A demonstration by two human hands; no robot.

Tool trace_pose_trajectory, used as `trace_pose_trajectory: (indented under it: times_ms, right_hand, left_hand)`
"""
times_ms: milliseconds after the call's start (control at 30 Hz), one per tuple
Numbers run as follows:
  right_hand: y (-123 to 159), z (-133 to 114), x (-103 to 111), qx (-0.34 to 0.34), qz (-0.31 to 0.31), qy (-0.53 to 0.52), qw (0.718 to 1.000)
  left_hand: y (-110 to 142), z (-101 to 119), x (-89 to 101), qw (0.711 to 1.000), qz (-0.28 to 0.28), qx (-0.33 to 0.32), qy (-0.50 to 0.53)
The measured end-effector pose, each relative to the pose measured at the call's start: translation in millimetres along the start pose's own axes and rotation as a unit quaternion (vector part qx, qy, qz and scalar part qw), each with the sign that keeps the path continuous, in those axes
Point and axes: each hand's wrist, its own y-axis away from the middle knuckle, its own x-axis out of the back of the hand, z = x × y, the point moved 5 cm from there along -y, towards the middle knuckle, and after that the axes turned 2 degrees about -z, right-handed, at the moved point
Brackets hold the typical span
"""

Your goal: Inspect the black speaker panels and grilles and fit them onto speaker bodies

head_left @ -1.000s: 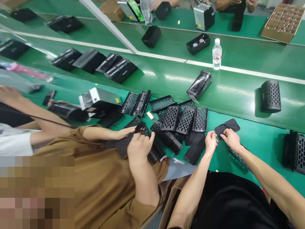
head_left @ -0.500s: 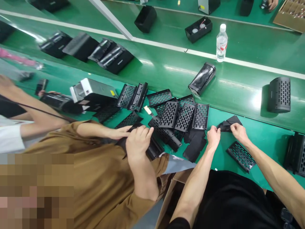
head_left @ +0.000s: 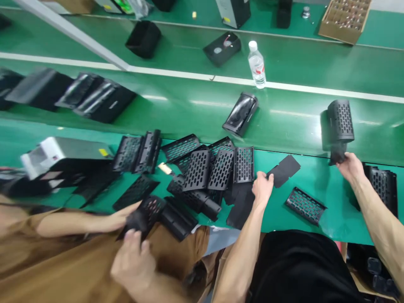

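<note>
A single camera worn on the head looks forward and steeply down, past the wearer's shirt [head_left: 303,269] at lower right, taking in left hand [head_left: 262,188] and right hand [head_left: 351,167] at arm's reach, a co-worker's sleeve [head_left: 28,229] close at left and, farther off, the bottle [head_left: 258,68] near the top
</note>
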Motion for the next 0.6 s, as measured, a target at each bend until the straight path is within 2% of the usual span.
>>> trace_pose_trajectory:
  times_ms: [100, 167, 233, 300, 333, 467, 600]
  right_hand:
    - [41.0, 6.8, 3.5, -0.054, -0.038, -0.04, 0.997]
    - [74.8, 18.2, -4.8, -0.088, -0.083, -0.069, 0.99]
    - [106.5, 32.4, -14.7, -0.125, -0.128, -0.098, 0.979]
    - [131.1, 46.2, -20.0, -0.158, -0.153, -0.121, 0.968]
    - [140.0, 51.8, -20.2, -0.168, -0.154, -0.129, 0.965]
    - [159.6, 64.7, -16.7, -0.195, -0.145, -0.146, 0.959]
    - [164.4, 71.9, -16.1, -0.195, -0.158, -0.068, 0.966]
  left_hand:
    - [21.6, 20.8, -18.2, 0.996, -0.049, -0.041, 0.057]
    - [40.7, 32.8, -44.6, 0.981, -0.136, -0.066, 0.122]
    - [59.2, 40.3, -71.9, 0.938, -0.246, -0.079, 0.23]
    - [71.8, 41.6, -87.0, 0.892, -0.313, -0.086, 0.314]
    - [74.9, 40.0, -88.7, 0.883, -0.322, -0.089, 0.33]
    - [77.8, 33.0, -75.6, 0.898, -0.316, -0.115, 0.283]
    - [82.1, 37.1, -63.2, 0.9, -0.351, -0.139, 0.219]
